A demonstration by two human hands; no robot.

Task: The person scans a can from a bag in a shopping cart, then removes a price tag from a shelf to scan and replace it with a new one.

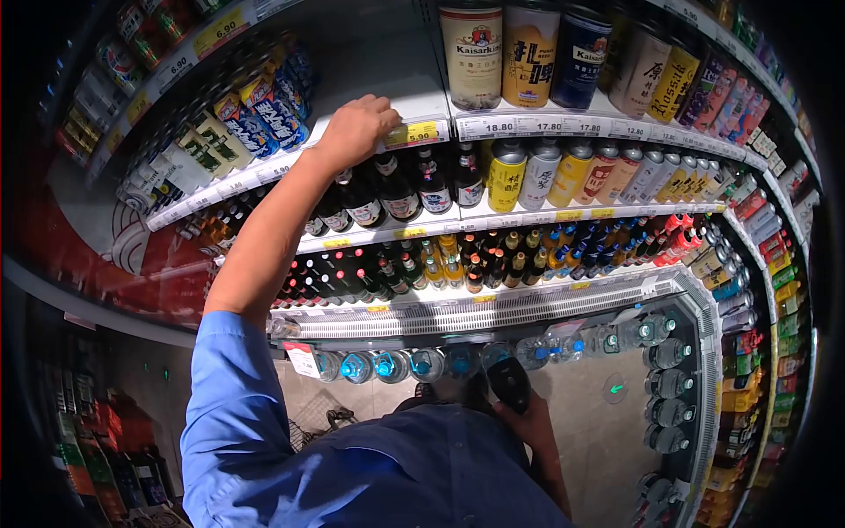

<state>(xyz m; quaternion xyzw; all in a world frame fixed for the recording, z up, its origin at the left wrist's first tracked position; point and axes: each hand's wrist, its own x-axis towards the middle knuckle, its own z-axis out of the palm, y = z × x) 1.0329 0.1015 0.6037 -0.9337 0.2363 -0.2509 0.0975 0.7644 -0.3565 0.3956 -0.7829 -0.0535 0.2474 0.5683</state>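
My left hand [359, 130] reaches up to the front edge of an upper shelf, its fingers curled together beside a yellow 5.90 price tag [417, 134]. What lies under the fingertips is hidden. Behind this hand is a bare stretch of shelf [374, 57], with blue and orange cans [268, 114] to its left. Dark labelled bottles [398, 189] stand on the shelf below the hand. Low in front of my body, my right hand [526, 424] is closed around a black handheld device [508, 385].
Large cans [475, 57] stand right of the raised hand. Smaller cans [541, 176] and rows of small bottles [475, 264] fill lower shelves. Big water bottles [392, 365] line the display's base. A wire basket [312, 418] is at the lower left, partly hidden by my body.
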